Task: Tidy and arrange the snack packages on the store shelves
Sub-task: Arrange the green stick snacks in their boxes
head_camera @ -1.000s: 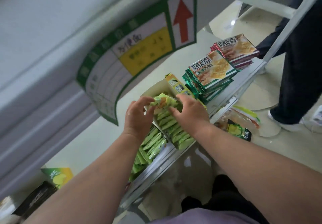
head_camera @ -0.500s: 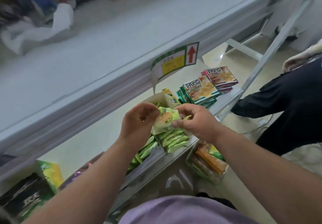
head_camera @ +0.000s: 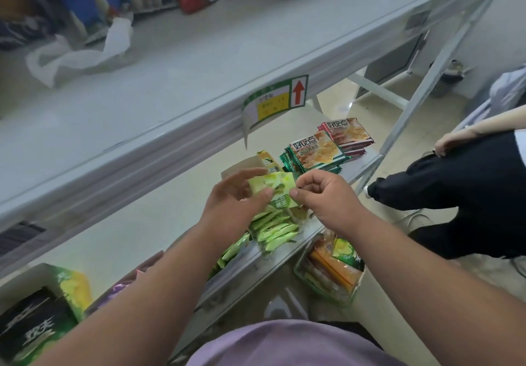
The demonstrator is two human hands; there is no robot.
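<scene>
Hands meet at frame centre, left hand point(head_camera: 236, 195) and right hand point(head_camera: 321, 192) each pinching an edge of one green packet point(head_camera: 273, 188), held above the open box point(head_camera: 247, 166) on the shelf point(head_camera: 159, 223), probably to straighten it before slotting it among the upright packets point(head_camera: 274, 227).

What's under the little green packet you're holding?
Under the green packet, pinched between the left hand and right hand, lies a row of matching green packets on the shelf. The hands hide the row's far end.
</scene>
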